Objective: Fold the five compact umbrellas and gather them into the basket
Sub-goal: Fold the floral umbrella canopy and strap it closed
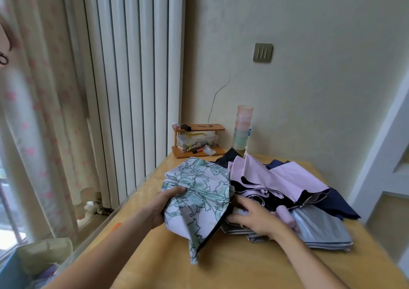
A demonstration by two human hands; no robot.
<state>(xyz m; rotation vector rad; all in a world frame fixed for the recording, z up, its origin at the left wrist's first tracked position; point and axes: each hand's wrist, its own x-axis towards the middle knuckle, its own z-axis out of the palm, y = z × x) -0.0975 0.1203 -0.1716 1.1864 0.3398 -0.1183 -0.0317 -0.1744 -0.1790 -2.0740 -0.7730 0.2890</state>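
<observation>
Left hand point(162, 207) grips floral umbrella point(199, 191), right hand point(254, 218) touches grey umbrella point(321, 229)

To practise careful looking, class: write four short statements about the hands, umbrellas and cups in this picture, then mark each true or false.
1. The left hand grips the floral umbrella. True.
2. The silver umbrella lies on the table. True.
3. The stack of cups stands at the table's near edge. False: the stack of cups stands at the far edge, by the wall.
4. The right hand is raised off the table. False: it rests on the umbrella heap.
</observation>
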